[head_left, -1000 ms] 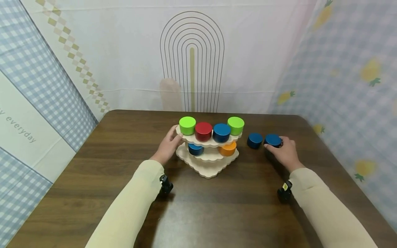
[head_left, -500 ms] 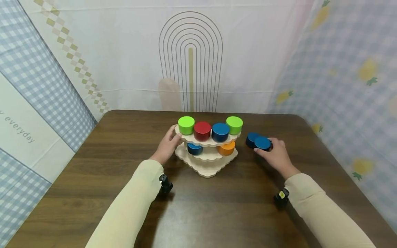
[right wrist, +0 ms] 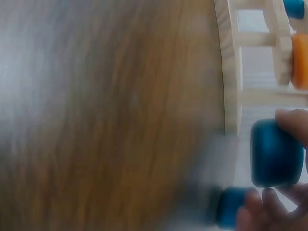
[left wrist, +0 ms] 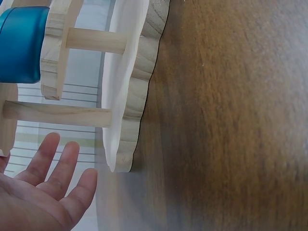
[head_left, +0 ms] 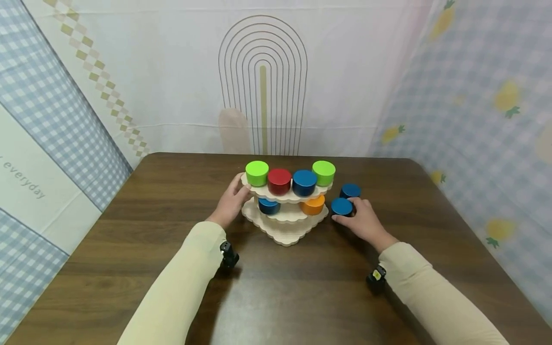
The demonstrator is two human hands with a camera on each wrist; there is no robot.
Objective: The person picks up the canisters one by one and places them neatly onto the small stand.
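Note:
A tiered wooden stand (head_left: 286, 235) with scalloped edges rises at the table's middle. At its top shelf's left edge, my left hand (head_left: 230, 206) pinches the rim; in the left wrist view three fingers (left wrist: 66, 159) spread below the shelf. My right hand (head_left: 366, 223) grips a small blue round tin (head_left: 341, 207) by its sides, just right of the stand. That tin (right wrist: 276, 154) is clear of the table in the right wrist view. Behind it, a second blue tin (head_left: 350, 190) sits on the table.
Two green tins (head_left: 257, 173), a red tin (head_left: 279, 182) and a blue tin (head_left: 304, 183) stand on the top shelf. Lower down are another blue tin (head_left: 269, 206) and an orange tin (head_left: 313, 205). Printed cloth (head_left: 185, 72) hangs behind the brown table (head_left: 276, 297).
My right hand has carried its blue tin leftward, past the front of the other blue tin, close to the stand. The left hand stays at the top shelf's edge.

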